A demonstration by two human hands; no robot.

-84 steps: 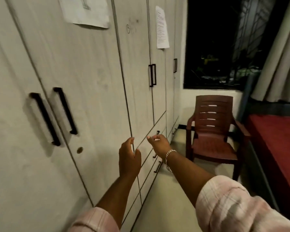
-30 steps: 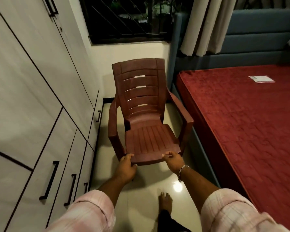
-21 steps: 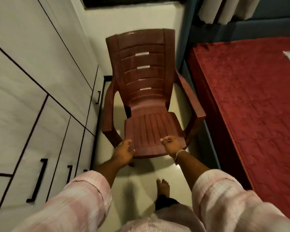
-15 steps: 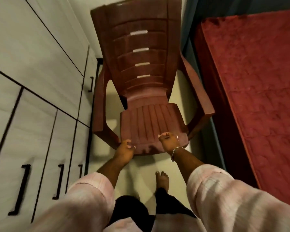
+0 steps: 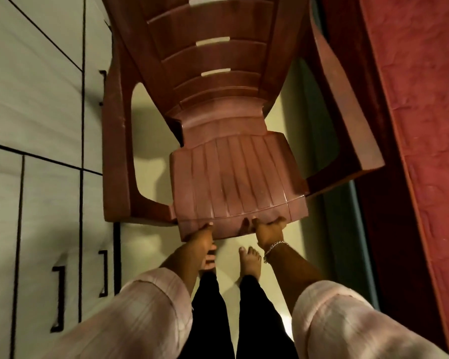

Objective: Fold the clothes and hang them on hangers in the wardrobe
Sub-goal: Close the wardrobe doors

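Fingers of both hands are curled around the front edge of the chair seat. Left hand (image 5: pixel 201 235) grips the edge toward the seat's left corner; its fingertips go under the rim and are hidden, with the thumb on the top lip. Right hand (image 5: pixel 270 229) grips the same edge toward the right of centre, thumb on top, fingers wrapped below. A metal bracelet (image 5: pixel 274 248) sits on the right wrist.

Chair (image 5: pixel 233 177): brown moulded plastic, slatted backrest with narrow slots, two armrests. It stands between the wardrobe and the bed, its seat front facing the person. Whether all legs touch the floor cannot be told from this view.

Wardrobe (image 5: pixel 36 99): pale wood-grain fronts along the left side of the view, doors and lower drawer fronts all closed, dark bar handles (image 5: pixel 59 299) on the lower fronts. The chair's left armrest is just beside the wardrobe face.

Bed (image 5: pixel 425 125): red textured cover, along the right side of the view, with a dark side panel below. The chair's right armrest is near its edge.

Floor (image 5: pixel 151 244): light glossy tile. Two bare feet (image 5: pixel 249 260) stand on it just below the seat edge, under dark trousers. Both forearms carry rolled pink checked sleeves (image 5: pixel 145 307).

No clothes or hangers are in view.
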